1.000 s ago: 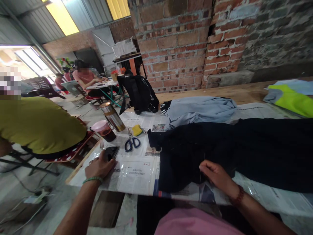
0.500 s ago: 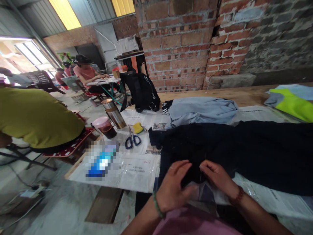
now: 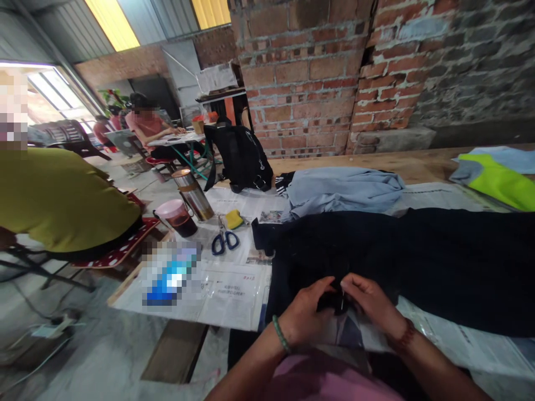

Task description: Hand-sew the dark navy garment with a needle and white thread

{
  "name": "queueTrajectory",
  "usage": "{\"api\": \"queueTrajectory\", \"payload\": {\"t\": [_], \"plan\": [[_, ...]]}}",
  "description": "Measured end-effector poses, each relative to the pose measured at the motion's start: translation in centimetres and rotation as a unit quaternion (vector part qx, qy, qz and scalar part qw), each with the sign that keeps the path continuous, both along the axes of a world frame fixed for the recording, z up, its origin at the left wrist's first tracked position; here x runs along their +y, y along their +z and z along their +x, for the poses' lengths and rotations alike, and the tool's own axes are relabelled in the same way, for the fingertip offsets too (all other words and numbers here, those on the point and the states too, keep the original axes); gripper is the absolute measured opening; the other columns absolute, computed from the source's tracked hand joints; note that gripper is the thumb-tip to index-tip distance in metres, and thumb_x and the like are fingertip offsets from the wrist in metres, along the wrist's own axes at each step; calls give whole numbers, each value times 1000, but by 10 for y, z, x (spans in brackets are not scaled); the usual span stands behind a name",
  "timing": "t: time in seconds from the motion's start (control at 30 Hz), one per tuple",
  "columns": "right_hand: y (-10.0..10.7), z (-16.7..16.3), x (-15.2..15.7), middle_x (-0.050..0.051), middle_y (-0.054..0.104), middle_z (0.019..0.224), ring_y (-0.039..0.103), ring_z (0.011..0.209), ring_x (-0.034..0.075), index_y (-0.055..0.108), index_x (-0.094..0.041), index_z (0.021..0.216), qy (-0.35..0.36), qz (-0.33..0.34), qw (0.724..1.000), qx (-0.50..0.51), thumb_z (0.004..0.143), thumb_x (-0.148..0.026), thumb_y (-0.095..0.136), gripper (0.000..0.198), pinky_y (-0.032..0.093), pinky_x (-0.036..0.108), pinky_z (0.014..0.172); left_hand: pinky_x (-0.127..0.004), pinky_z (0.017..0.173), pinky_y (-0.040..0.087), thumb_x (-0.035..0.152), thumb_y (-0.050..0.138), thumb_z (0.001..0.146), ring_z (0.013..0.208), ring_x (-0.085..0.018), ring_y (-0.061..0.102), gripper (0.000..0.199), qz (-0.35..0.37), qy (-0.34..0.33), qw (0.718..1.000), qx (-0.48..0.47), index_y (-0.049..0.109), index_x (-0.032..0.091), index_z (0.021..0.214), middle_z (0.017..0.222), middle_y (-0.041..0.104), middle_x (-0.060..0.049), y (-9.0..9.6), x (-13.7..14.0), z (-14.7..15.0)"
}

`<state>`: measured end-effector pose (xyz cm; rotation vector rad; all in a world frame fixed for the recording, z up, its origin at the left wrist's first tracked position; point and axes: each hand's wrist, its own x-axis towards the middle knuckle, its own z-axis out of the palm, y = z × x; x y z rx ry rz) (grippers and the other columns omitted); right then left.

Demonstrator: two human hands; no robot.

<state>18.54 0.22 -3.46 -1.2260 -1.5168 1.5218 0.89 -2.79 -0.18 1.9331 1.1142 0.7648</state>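
One dark navy garment (image 3: 418, 250) spreads from nine to three o'clock around the right hand (image 3: 370, 295), its long axis along this same line. This hand is the nearer one to a single thin bright sliver (image 3: 343, 301), perhaps a needle, and appears to pinch it, pointing to six; the left hand (image 3: 307, 312), at nine o'clock, is loosely curled, whether holding cloth I cannot tell. One pair of scissors (image 3: 224, 236) lies at its ten o'clock.

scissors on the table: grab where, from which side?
Likely best by the handle end of the scissors, from the near side: both finger loops face the table's near edge, while the blades point away.
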Motion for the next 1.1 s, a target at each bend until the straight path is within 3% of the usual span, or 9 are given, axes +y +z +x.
{"api": "queueTrajectory", "payload": {"t": [0.1, 0.17, 0.37, 0.43, 0.57, 0.67, 0.77, 0.97, 1.1], "plan": [[-2, -2, -1, -6, 33, 49, 28, 42, 5, 42, -16, 61, 8, 1, 1000, -13, 77, -52, 43, 39, 22, 18, 41, -24, 77, 45, 11, 52, 72, 82, -14, 60, 29, 0, 34, 999, -4, 63, 19, 97, 87, 66, -3, -1, -1, 5], [-3, -3, -1, -6, 33, 50, 29, 44, 5, 42, -16, 60, 13, 14, 1000, -19, 77, -51, 43, 39, 23, 18, 41, -22, 70, 45, 12, 53, 72, 74, -14, 60, 19, 6, 51, 999, -12, 67, 18, 82, 77, 66, -3, -4, 1, 10], [23, -2, 19, -6, 34, 48, 30, 41, 6, 44, -17, 62, 12, 43, 997, -56, 80, -46, 39, 35, 24, 19, 39, -21, 65, 42, 5, 53, 64, 67, -14, 57, 24, 9, 118, 989, -92, 68, 19, 75, 71, 65, -1, 6, 31, 23], [42, -2, 36, -5, 38, 50, 35, 44, 6, 47, -16, 62, -4, 105, 992, -76, 80, -41, 40, 32, 28, 19, 42, -21, 62, 41, 8, 54, 64, 65, -13, 55, 20, -9, 126, 983, -135, 68, 19, 72, 67, 63, 0, 19, 51, 25], [68, -1, 73, 0, 55, 67, 50, 63, 11, 58, -16, 69, -56, 273, 953, -120, 79, -31, 45, 23, 39, 22, 60, -19, 53, 36, 16, 61, 60, 53, -9, 48, 7, -120, 147, 955, -228, 67, 17, 63, 56, 58, 3, 34, 89, 24], [63, 1, 87, 5, 59, 87, 54, 73, 13, 61, -18, 84, -132, 345, 921, -125, 78, -24, 47, 17, 42, 25, 66, -19, 50, 35, 21, 66, 55, 49, -9, 48, 9, -228, 173, 915, -284, 66, 16, 62, 53, 58, 4, 26, 102, 16], [54, 2, 79, 6, 58, 89, 55, 77, 14, 60, -18, 86, -169, 382, 903, -99, 80, -20, 44, 17, 43, 26, 69, -20, 50, 36, 21, 66, 53, 49, -10, 50, 11, -292, 194, 880, -319, 65, 15, 62, 53, 59, 3, 14, 102, 8], [74, -2, 44, 5, 57, 93, 51, 89, 16, 57, -20, 94, -31, 475, 869, -139, 76, -17, 52, 19, 40, 33, 82, -19, 49, 35, 17, 63, 52, 47, -9, 46, 3, -307, 174, 874, -335, 62, 15, 55, 48, 54, 4, 14, 98, 4], [75, -9, 36, 7, 54, 103, 47, 95, 21, 51, -19, 103, -1, 446, 870, -211, 67, -22, 62, 37, 37, 39, 84, -18, 48, 32, 16, 64, 51, 46, -7, 41, 9, -275, 172, 892, -313, 57, 15, 46, 44, 46, 5, 16, 97, 3]]}}
